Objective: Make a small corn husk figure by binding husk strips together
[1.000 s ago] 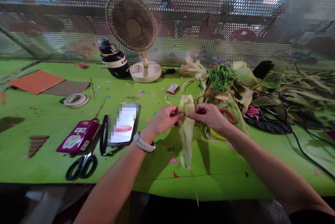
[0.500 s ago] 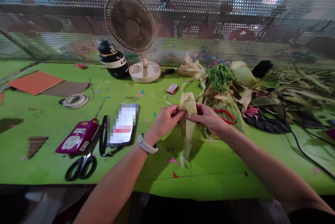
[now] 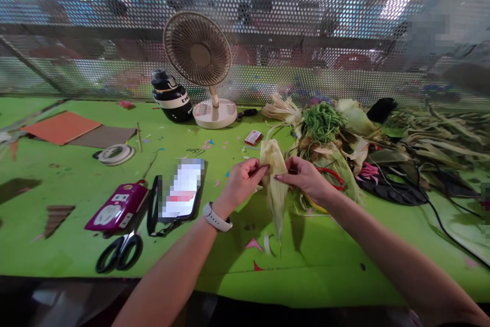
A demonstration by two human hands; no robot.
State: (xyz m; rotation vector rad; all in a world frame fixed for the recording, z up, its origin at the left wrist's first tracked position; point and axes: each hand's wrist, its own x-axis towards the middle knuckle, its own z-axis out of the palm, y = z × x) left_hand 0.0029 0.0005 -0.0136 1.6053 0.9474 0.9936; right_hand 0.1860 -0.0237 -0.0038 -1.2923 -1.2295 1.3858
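Both hands hold one dry corn husk point(image 3: 274, 184) up above the green table point(image 3: 76, 184). The left hand point(image 3: 241, 181) pinches the husk's left edge with thumb and fingers closed tight on it. The right hand point(image 3: 304, 178) pinches the other edge the same way, fingers closed on the husk. The wide top of the husk sticks up above the two pinches, and the thin tip hangs down below them, almost to the table.

To do this well, I think both pinches should stay firm and level, and any pull should be slow and even, since a dry husk (it looks thin as paper) can rip along its lines. I cannot tell for sure if the husk is being folded or pulled apart, as the fingers hide the middle.

Just right of the right hand lies a pile of husks point(image 3: 337, 138). Left of the left hand lie a phone point(image 3: 182, 189) and scissors point(image 3: 118, 253)
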